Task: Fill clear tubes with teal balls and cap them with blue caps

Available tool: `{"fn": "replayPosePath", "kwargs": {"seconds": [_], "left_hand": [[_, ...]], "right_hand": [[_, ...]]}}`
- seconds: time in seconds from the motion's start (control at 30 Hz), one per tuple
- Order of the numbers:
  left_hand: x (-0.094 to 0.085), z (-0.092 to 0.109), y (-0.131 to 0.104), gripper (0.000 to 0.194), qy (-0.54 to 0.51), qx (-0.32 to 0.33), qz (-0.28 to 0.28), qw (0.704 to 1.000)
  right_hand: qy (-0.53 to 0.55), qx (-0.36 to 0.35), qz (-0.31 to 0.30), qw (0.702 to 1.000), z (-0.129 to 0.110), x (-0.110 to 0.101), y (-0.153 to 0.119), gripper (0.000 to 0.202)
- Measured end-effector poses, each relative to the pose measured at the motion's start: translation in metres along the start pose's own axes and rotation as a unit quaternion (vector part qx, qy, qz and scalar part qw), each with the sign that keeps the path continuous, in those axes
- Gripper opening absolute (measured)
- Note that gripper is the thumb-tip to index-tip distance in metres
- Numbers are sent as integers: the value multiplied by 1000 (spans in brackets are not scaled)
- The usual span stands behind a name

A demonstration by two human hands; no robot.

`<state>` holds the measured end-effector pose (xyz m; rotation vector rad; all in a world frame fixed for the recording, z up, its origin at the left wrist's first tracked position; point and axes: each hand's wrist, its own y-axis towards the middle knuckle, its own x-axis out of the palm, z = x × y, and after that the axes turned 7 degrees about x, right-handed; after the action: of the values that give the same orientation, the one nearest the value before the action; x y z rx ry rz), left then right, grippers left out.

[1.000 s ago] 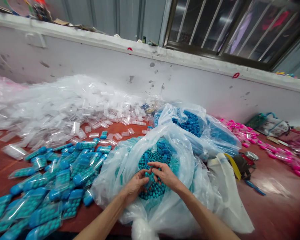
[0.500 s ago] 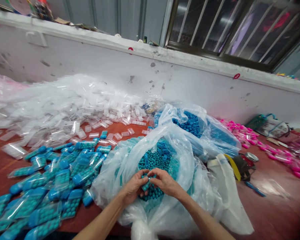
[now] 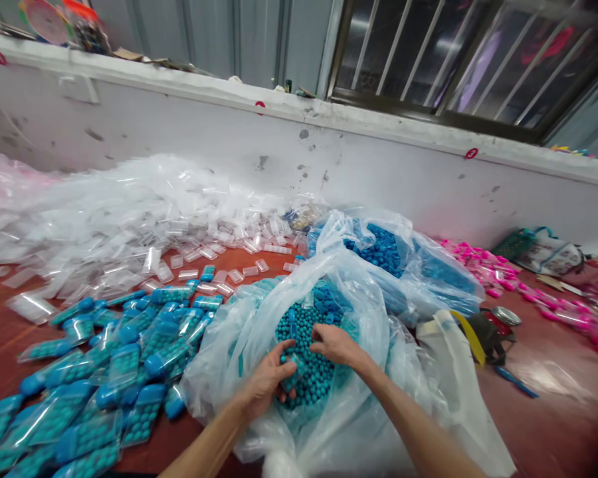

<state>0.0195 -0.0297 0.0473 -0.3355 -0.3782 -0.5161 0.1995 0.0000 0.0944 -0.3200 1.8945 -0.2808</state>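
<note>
A large translucent plastic bag (image 3: 373, 305) stands open in front of me, holding many teal beads (image 3: 311, 338) and some blue caps. Low at the bag's mouth, my left hand (image 3: 269, 382) is closed round a small clear case with teal beads in it. My right hand (image 3: 331, 344) is over the beads to the right, fingers curled together; whether anything is between its fingertips is hidden. Filled clear cases with blue ends (image 3: 124, 362) lie heaped to the left of the bag.
Behind on the left is a big pile of clear empty cases (image 3: 129, 199). A second bag of blue caps (image 3: 379, 249) sits behind the first. Pink pieces (image 3: 498, 265), a white cloth (image 3: 461, 385) and a blue pen-like tool (image 3: 515, 382) lie to the right.
My hands were together at the small case; now my right hand has moved up and right, away from it. My left hand keeps the case, slightly lower.
</note>
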Motion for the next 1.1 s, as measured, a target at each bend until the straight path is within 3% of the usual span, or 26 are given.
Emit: {"fn": "replayPosePath", "kwargs": {"seconds": [0.07,0.1,0.2,0.37,0.5,0.63,0.83,0.97,1.03,1.1], "left_hand": [[-3,-1,0,78,-32,-5,5,999],[-4,-1,-1,77,-41,-7,7,999],[-6,1,-3,76,-50,-7,8,999],[-5,-5,1,83,-46,1,33,998],[-5,-14,7,85,-1,18,73,997],[-5,-14,7,78,-9,31,57,998],[-8,-14,6,63,-31,30,59,997],[-7,-18,8,57,5,40,91,995],[-5,-19,9,53,24,46,102,993],[-4,-19,8,50,37,49,106,992]], "right_hand": [[-97,-26,113,989,-8,3,15,25],[-135,-53,132,980,-12,6,22,29],[-221,-122,124,960,-20,14,34,26],[-277,-140,167,936,-15,25,22,25],[-228,-97,133,960,-5,34,9,23],[-151,-29,94,984,-5,38,15,27],[-183,-46,123,974,-17,37,14,17],[-194,-44,134,971,-13,40,-5,32],[-174,-74,115,975,-8,46,-14,33],[-166,-58,108,979,-1,50,-19,33]]}}
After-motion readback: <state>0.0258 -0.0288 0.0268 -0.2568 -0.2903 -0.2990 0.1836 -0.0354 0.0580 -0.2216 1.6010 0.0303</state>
